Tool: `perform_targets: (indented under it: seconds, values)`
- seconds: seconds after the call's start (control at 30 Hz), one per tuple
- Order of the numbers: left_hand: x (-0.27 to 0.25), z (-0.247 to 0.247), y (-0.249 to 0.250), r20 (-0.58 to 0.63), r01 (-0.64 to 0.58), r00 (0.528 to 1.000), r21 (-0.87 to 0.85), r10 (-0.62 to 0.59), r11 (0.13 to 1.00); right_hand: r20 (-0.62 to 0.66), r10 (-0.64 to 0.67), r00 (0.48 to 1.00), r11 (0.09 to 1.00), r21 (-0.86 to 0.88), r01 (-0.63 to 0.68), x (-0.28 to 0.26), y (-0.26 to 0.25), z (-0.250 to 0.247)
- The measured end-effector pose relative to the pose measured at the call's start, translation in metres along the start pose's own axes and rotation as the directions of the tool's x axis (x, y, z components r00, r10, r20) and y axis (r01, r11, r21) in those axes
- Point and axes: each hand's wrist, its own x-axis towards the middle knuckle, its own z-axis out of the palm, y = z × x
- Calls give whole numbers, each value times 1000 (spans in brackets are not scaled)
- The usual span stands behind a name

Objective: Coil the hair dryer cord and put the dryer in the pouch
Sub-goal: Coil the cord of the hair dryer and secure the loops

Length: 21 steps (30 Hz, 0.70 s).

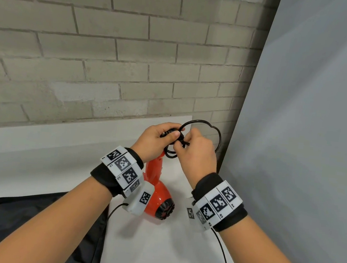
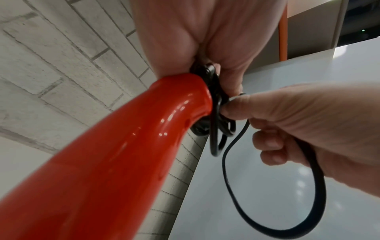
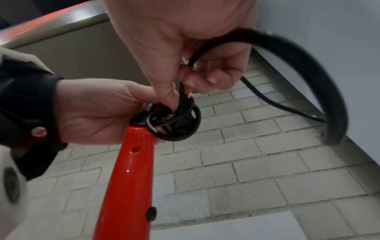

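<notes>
A red hair dryer (image 1: 157, 191) hangs nozzle-down above the white table, its handle (image 2: 115, 154) (image 3: 127, 178) pointing up. My left hand (image 1: 158, 138) (image 3: 96, 112) grips the handle's top together with small black cord coils (image 3: 174, 123) (image 2: 218, 123). My right hand (image 1: 194, 153) (image 2: 287, 120) pinches the black cord (image 1: 215, 132) beside those coils; a larger loop (image 2: 308, 203) (image 3: 320, 84) arcs out from its fingers. A black pouch (image 1: 33, 230) lies on the table at the lower left.
A grey brick wall (image 1: 112, 48) stands behind the table (image 1: 155, 248). A pale grey panel (image 1: 309, 125) closes the right side. Thin black camera cables (image 1: 225, 260) trail from my wrist bands.
</notes>
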Motion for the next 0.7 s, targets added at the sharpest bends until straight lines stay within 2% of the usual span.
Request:
perform_targets:
  seconds: [0.1,0.2,0.33,0.4,0.5,0.57,0.63,0.7]
  values:
    - [-1,-4,-1,-7,-2,1000,4,2,1000,-44,-112,993,993,43,114,-4,-3,9]
    - [-1,-6,-1,-40,16,999,-16,-17,1000,-88,-372,924,928,-15,372,-13,0,21]
    - [-3,-2,1,-2,0,1000,-15,0,1000,-187,-430,883,901,-26,433,-17,8,31]
    - [-2,-2,0,0,8,1000,-30,-8,1000,-225,-380,897,922,-16,387,-17,12,32]
    - [-4,-1,0,21,10,1000,-31,-9,999,-189,-51,981,975,205,90,-6,19,32]
    - [-5,2,1,69,-1,998,-36,3,999,-153,101,983,947,318,-47,1,22,33]
    - [-5,7,3,90,-14,996,-44,18,999,-105,143,984,920,382,-93,9,21,33]
    - [-4,9,3,80,-28,996,-33,31,999,-37,86,996,943,324,-70,14,20,34]
